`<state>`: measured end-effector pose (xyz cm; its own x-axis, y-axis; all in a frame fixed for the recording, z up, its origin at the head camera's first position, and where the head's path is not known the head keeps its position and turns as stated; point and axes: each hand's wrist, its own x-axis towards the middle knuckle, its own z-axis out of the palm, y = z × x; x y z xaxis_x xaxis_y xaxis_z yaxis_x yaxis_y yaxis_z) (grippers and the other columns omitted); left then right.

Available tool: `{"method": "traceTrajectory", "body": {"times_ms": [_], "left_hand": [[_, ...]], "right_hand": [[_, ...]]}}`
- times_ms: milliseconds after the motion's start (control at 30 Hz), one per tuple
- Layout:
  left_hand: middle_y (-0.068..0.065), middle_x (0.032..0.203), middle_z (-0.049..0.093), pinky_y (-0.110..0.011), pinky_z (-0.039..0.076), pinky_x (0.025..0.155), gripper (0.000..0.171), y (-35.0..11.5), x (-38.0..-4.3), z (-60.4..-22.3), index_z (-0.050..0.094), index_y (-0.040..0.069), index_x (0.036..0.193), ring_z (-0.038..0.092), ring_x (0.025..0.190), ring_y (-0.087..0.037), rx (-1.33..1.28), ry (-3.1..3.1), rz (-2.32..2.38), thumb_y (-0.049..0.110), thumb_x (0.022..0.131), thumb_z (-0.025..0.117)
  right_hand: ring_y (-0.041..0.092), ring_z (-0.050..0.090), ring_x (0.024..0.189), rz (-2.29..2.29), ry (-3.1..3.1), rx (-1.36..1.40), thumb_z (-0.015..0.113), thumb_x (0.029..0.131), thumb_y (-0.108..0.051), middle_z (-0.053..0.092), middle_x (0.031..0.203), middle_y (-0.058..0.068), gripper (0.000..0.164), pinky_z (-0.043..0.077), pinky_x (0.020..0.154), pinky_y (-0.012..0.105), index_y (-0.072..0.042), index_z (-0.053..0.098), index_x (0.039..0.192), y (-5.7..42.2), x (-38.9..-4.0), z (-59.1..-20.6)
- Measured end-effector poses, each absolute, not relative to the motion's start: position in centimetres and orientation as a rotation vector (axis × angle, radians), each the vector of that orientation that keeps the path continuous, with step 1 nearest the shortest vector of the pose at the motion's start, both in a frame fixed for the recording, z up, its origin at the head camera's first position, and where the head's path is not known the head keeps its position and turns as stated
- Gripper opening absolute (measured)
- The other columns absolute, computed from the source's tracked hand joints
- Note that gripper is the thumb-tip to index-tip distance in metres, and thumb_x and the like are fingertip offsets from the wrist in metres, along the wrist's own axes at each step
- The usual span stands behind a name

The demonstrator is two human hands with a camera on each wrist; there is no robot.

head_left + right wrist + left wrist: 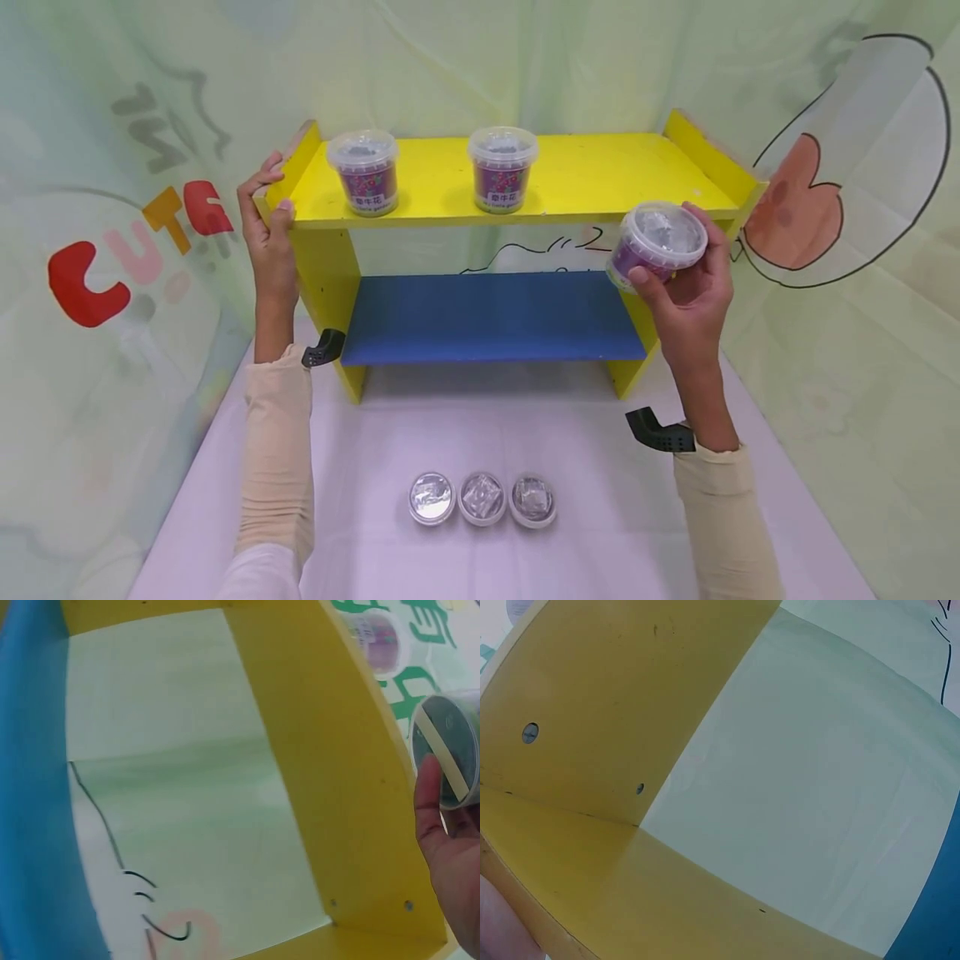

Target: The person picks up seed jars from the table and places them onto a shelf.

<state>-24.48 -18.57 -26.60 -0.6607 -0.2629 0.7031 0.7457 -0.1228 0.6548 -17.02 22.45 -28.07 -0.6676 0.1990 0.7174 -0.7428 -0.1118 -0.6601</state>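
Note:
My right hand (693,292) grips a small lidded plastic tub (652,246) with a purple label, tilted in front of the right end of the yellow top shelf (600,179). In the right wrist view a pale strip crosses the dark base of this tub (439,724), with a finger against it. My left hand (272,242) holds the left end of the shelf unit, thumb at the front corner and fingers over the side. Two matching tubs stand upright on the top shelf, one at the left (367,179) and another near the middle (502,175).
Three more lidded tubs, left (432,500), middle (482,500) and right (533,502), stand in a row on the white table (600,517). A blue lower shelf (495,321) spans the unit. Printed cloth (847,350) hangs close behind and on both sides.

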Motion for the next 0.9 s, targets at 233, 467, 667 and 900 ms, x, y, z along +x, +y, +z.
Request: {"method": "traceTrajectory", "body": {"times_ms": [233,467,667,900], "left_hand": [[-0.010,0.151,0.040,-0.025,0.044,0.107,0.025,-18.6,-24.3,-26.4,0.053,0.014,0.114,0.038,0.140,-0.019,-0.531,-1.438,-1.920,0.006,0.091,0.046],[-0.008,0.150,0.041,-0.023,0.046,0.105,0.026,-19.4,-25.6,-27.5,0.054,0.016,0.115,0.038,0.140,-0.020,-0.553,-1.439,-1.897,0.007,0.091,0.048],[-0.007,0.150,0.042,-0.025,0.045,0.107,0.027,-19.8,-26.3,-28.2,0.053,0.017,0.117,0.037,0.141,-0.019,-0.558,-1.453,-1.848,0.008,0.091,0.050],[-0.009,0.149,0.043,-0.027,0.042,0.110,0.027,-19.7,-26.4,-28.0,0.053,0.017,0.116,0.036,0.141,-0.019,-0.578,-1.440,-1.847,0.007,0.092,0.048]], "right_hand": [[0.030,0.046,0.127,1.773,-1.491,0.565,0.075,0.079,-0.001,0.049,0.134,0.014,0.071,0.048,0.105,0.030,-0.002,0.040,0.141,22.3,-18.0,-26.2],[0.030,0.050,0.125,1.783,-1.481,0.532,0.074,0.080,-0.001,0.052,0.133,0.013,0.070,0.049,0.104,0.030,-0.003,0.039,0.140,22.1,-18.9,-25.1],[0.028,0.052,0.126,1.754,-1.549,0.506,0.071,0.082,-0.001,0.053,0.136,0.013,0.069,0.048,0.105,0.032,-0.005,0.036,0.142,21.7,-19.5,-24.2],[0.025,0.053,0.123,1.628,-1.720,0.403,0.069,0.086,-0.006,0.051,0.136,0.010,0.068,0.056,0.081,0.017,-0.009,0.035,0.145,22.0,-20.0,-23.3]]}}
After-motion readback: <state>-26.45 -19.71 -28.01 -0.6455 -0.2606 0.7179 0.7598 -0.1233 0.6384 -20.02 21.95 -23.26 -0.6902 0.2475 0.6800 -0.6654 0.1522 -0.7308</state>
